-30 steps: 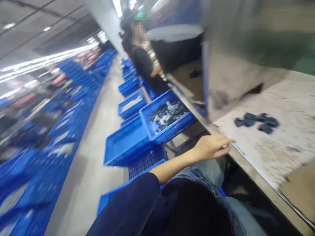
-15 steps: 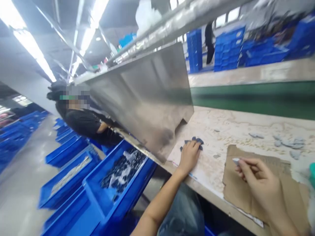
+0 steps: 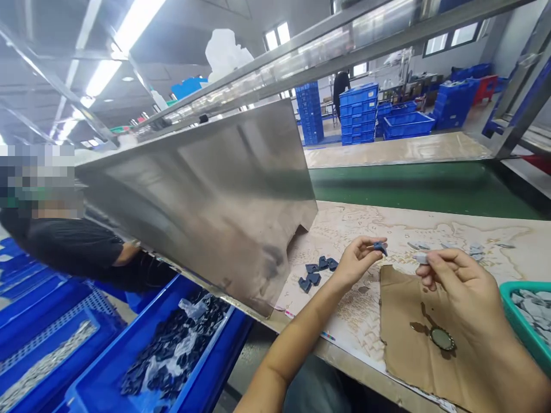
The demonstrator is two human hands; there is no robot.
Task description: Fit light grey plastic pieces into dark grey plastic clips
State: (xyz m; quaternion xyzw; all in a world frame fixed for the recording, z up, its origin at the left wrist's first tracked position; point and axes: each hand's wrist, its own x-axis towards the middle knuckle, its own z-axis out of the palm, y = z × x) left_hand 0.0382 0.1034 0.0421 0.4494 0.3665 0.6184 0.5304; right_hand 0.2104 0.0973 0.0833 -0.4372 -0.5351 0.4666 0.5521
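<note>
My left hand pinches a small dark blue plastic part above the worktable. Between the thumb and fingers of my right hand is a small light grey piece, a short gap to the right of the blue part. Several more dark blue parts lie on the table left of my left hand. Below my right hand rests a brown cardboard sheet with a round, dark-rimmed object on it. Light grey pieces are scattered behind my right hand.
A green basket of grey pieces stands at the right edge. A metal panel rises at the left. Blue crates, one with dark parts, sit beside the table. A co-worker is at far left; a green belt runs behind.
My left hand has lifted from the pile of dark blue parts and moved right, now holding one near my right hand. The view has turned right, revealing the green basket and round object.
</note>
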